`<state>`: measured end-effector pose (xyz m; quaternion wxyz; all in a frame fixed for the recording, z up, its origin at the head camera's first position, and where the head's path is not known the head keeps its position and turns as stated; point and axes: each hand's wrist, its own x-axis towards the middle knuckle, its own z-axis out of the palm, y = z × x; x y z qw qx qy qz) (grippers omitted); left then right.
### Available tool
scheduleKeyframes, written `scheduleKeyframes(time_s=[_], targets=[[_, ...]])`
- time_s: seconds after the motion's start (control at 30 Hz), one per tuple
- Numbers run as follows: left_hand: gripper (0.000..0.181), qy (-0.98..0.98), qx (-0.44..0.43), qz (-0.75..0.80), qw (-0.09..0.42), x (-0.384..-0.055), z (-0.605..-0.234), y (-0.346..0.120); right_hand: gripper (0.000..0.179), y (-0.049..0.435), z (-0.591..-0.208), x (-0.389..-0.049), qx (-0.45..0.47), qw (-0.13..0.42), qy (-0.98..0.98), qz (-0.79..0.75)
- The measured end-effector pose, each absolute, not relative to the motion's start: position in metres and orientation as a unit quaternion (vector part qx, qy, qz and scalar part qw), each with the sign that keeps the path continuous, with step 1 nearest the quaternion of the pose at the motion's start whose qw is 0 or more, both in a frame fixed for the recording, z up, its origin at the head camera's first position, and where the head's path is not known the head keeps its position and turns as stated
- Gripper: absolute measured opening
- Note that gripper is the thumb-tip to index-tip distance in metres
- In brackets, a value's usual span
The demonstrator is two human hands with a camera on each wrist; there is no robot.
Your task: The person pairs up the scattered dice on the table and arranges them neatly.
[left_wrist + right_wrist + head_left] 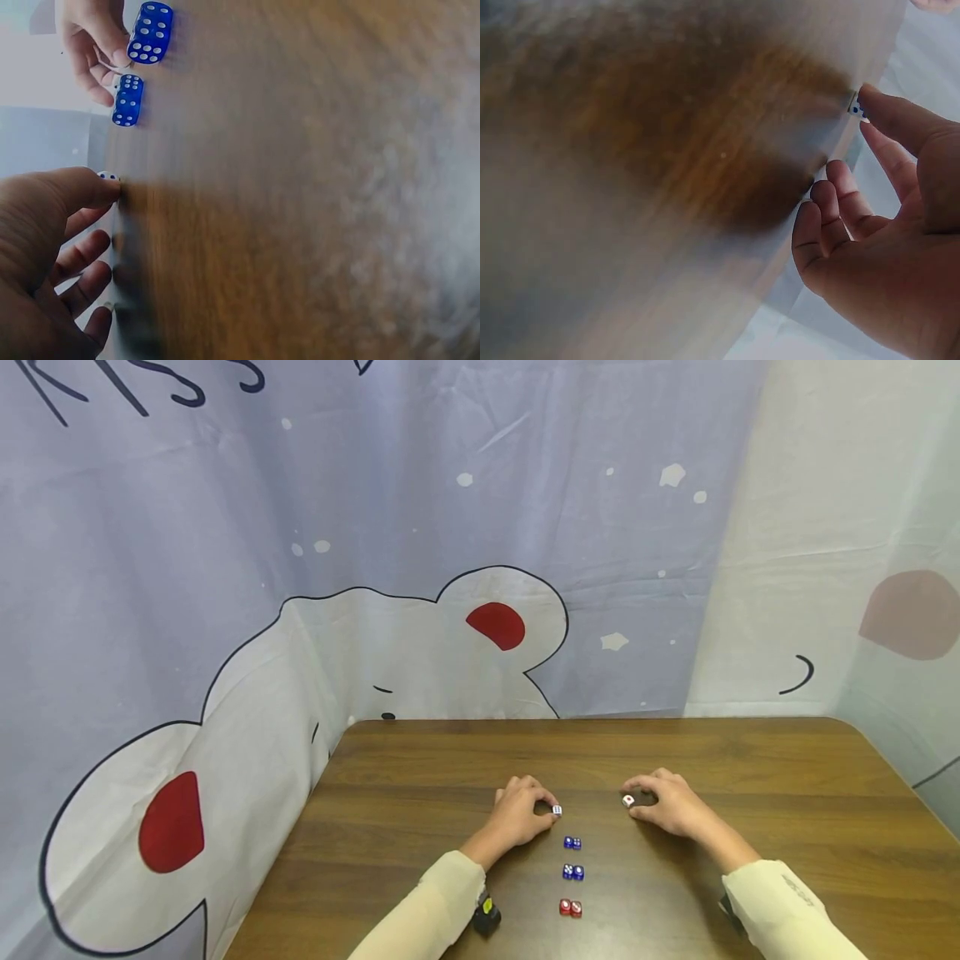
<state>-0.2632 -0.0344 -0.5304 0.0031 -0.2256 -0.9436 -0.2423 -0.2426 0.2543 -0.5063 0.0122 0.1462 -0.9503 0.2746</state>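
My left hand [517, 811] pinches a white die [557, 810] between thumb and index finger, just beyond the rows of dice. Across from it, my right hand [669, 804] holds another white die [627, 800], showing a red pip, between thumb and forefinger. In the left wrist view, the thumb covers most of the left die [109, 175]. The right wrist view shows dark pips on the right die [856, 106] at the fingertips. Two pairs of blue dice [572, 842] and one pair of red dice [571, 907] lie in a column between my forearms.
The wooden table [420, 752] has its far edge against a printed curtain [390, 643]. A black wrist camera [487, 917] is strapped by the left sleeve [423, 906]. The right sleeve [780, 906] reaches over the table's right side.
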Motion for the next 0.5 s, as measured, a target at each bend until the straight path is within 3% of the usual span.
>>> scheduleKeyframes(time_s=[0.5], targets=[[0.011,-0.944,-0.231,-0.236,-0.005,-0.2599,-0.5294,-0.0315,0.019,0.2501,-0.5067,-0.2472,0.120,-0.017,-0.957,0.263]])
